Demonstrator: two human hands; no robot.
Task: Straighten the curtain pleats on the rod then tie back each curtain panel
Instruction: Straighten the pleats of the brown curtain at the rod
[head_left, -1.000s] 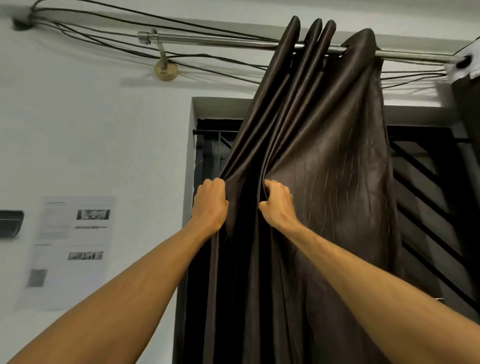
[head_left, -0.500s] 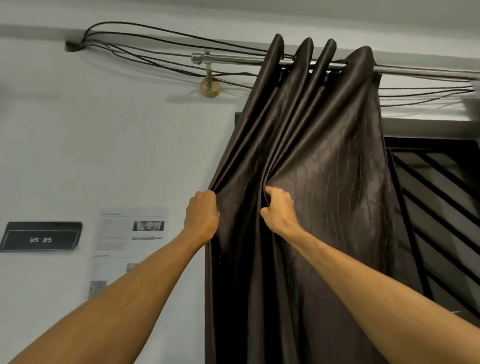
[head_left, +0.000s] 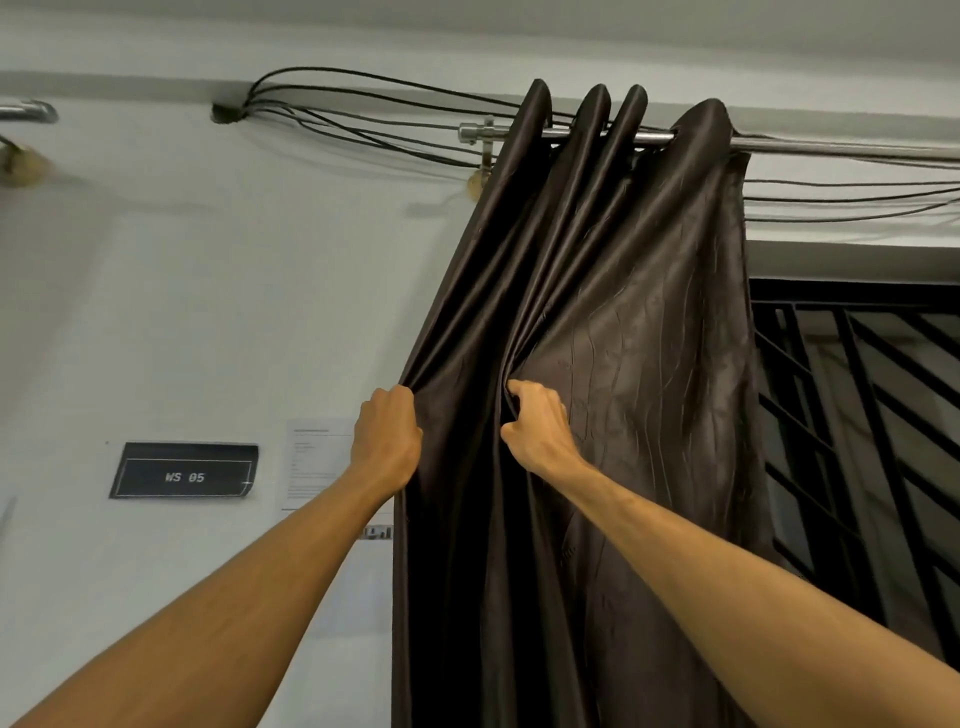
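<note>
Pleat-straightening judged underway: curtain (head_left: 623, 364) edge is gripped in closed left hand (head_left: 387, 439), a fold at 3 o'clock pinched by right hand (head_left: 540, 431) fingers; no tie-back seen.

A dark brown, creased curtain panel (head_left: 639, 364) hangs in the centre of the frame, gathered into four upright pleats on a metal rod (head_left: 831, 146) running across the upper right.
</note>
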